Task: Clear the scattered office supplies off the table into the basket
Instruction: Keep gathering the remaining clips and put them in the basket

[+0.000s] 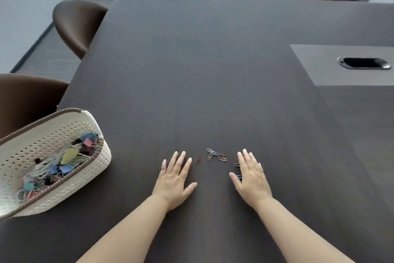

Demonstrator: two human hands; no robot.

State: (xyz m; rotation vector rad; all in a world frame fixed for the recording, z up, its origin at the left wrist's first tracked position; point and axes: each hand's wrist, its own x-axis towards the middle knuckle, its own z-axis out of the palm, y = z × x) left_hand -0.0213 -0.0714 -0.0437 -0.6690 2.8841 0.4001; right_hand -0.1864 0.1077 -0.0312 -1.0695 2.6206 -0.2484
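- Left hand (173,177) and right hand (251,174) lie flat on the dark wood-grain bench (213,81), fingers spread, palms down, gripping nothing.
- Between them, near the bench's near edge, sits a small cluster of coloured wire paper clips (216,156); a lone red paper clip (198,160) lies just beside the left fingertips, and two more peek from under the right hand.
- The cream perforated plastic basket (85,179), holding coloured binder clips (64,162), stands at the bench's left edge.
- Best sweep both hands inward, herding the clips into one pile before lifting.
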